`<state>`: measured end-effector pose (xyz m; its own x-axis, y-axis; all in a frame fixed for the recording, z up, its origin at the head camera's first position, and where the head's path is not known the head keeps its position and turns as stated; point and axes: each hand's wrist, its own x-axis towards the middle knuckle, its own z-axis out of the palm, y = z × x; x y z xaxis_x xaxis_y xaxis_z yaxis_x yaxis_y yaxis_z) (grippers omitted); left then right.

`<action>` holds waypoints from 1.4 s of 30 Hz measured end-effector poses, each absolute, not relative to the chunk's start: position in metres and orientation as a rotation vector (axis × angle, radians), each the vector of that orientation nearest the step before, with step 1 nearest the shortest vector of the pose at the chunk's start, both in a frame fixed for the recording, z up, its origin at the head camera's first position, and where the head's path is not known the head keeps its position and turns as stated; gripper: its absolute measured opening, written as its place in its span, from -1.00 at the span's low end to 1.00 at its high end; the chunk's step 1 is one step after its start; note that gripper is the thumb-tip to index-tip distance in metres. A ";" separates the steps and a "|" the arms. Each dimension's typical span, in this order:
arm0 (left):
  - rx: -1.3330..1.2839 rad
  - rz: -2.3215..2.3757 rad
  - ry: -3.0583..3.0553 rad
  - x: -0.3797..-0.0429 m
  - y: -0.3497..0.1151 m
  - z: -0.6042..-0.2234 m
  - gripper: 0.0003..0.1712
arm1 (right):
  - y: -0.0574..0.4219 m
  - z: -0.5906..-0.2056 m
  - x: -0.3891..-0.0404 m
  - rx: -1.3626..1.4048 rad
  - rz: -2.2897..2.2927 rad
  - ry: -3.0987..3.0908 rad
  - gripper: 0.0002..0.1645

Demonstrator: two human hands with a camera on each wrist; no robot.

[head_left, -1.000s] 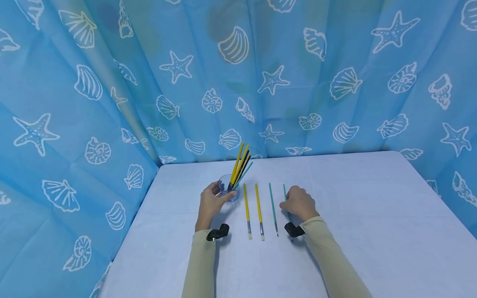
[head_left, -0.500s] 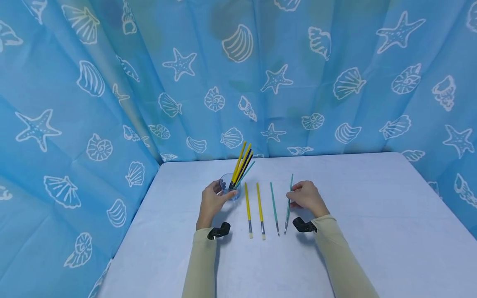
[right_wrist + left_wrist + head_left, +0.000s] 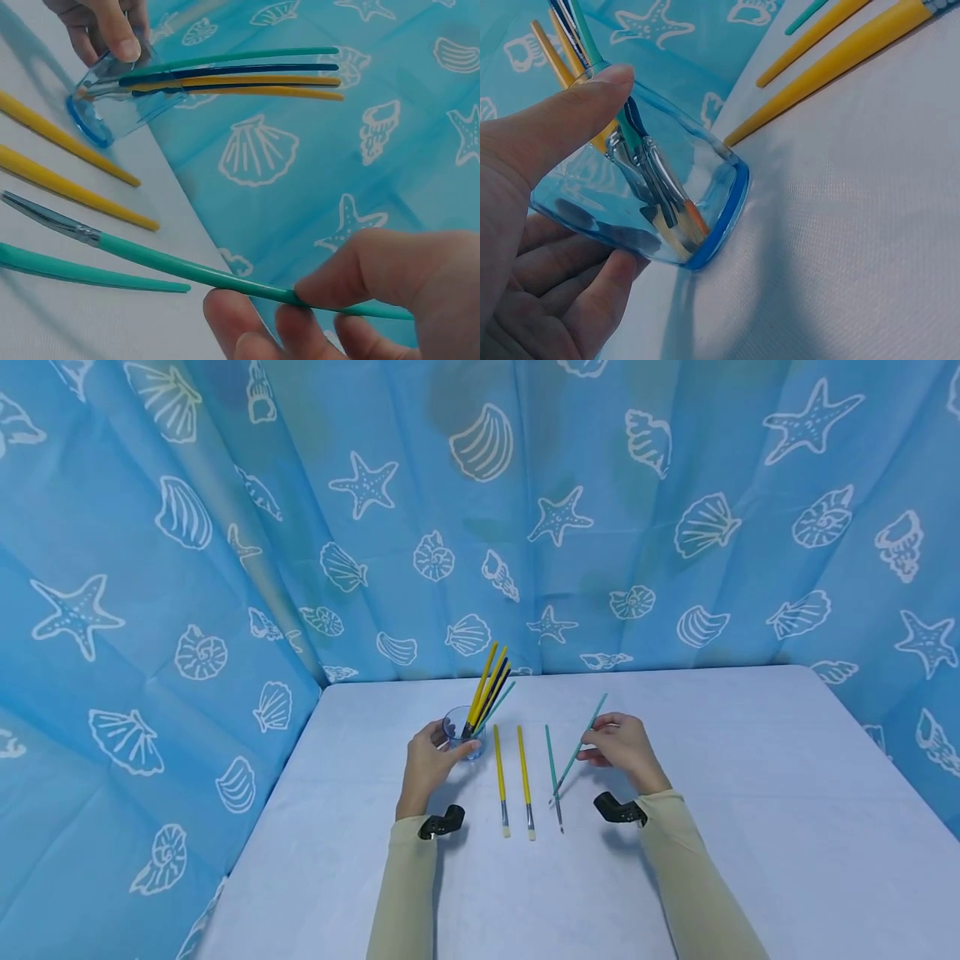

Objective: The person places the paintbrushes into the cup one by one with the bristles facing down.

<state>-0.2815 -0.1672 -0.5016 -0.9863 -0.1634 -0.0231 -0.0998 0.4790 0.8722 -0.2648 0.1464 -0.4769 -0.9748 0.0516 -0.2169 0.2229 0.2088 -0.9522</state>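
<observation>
Now that the right hand point(image 3: 622, 745) has raised and tilted its pinched teal paintbrush point(image 3: 180, 263), three others point(image 3: 524, 768) lie loose; the left hand point(image 3: 429, 768) grips the blue cup point(image 3: 709, 176).

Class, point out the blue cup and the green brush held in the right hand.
Blue cup point(image 3: 696, 159): left wrist view, on its side wall.
Held green brush point(image 3: 180, 263): right wrist view, on its handle.

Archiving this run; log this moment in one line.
left hand: holds transparent blue cup of paintbrushes; right hand: pinches teal paintbrush; table: two yellow paintbrushes, one teal
</observation>
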 end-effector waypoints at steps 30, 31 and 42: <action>0.197 -1.583 -2.627 -0.281 -0.167 -0.503 0.01 | 0.118 -0.458 -0.264 0.232 -2.208 2.297 -0.67; 0.195 -1.583 -2.628 -0.281 -0.167 -0.503 0.02 | 0.116 -0.457 -0.264 0.228 -2.210 2.301 -0.67; 0.202 -1.570 -2.640 -0.280 -0.168 -0.500 0.05 | 0.090 -0.444 -0.267 0.105 -2.287 2.284 -0.72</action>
